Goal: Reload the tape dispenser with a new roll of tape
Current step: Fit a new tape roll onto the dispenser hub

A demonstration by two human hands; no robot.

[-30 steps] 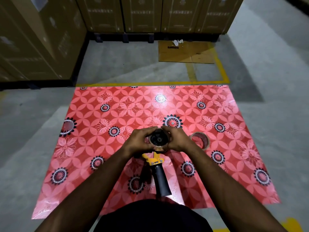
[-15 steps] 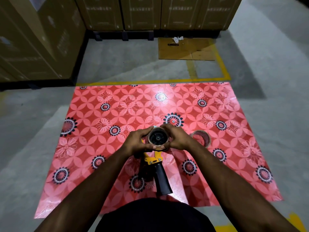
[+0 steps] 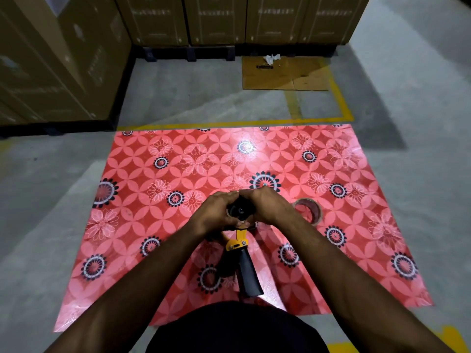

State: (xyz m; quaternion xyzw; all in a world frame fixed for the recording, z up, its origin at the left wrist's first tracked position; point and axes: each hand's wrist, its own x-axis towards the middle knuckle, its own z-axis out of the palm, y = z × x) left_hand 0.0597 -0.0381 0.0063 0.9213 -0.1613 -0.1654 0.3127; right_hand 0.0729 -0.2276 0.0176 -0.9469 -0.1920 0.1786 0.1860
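A yellow and black tape dispenser [image 3: 239, 247] lies on the red flowered mat [image 3: 153, 225] with its black handle pointing toward me. At its far end sits a tape roll [image 3: 240, 210] on the black hub, mostly covered by my fingers. My left hand [image 3: 218, 212] curls round the roll's left side. From the other side my right hand [image 3: 267, 206] wraps it, fingertips meeting over the top. A second, thin tape roll [image 3: 307, 209] lies flat on the mat just right of my right wrist.
The mat lies on a grey concrete floor with yellow painted lines [image 3: 229, 123]. Stacked cardboard boxes [image 3: 58, 59] on pallets stand at the left and the back. A flattened cardboard sheet [image 3: 283, 75] with small scraps lies on the floor beyond the mat.
Both hands have closed further over the roll on the hub, hiding more of it. The dispenser and the second roll stay in place.
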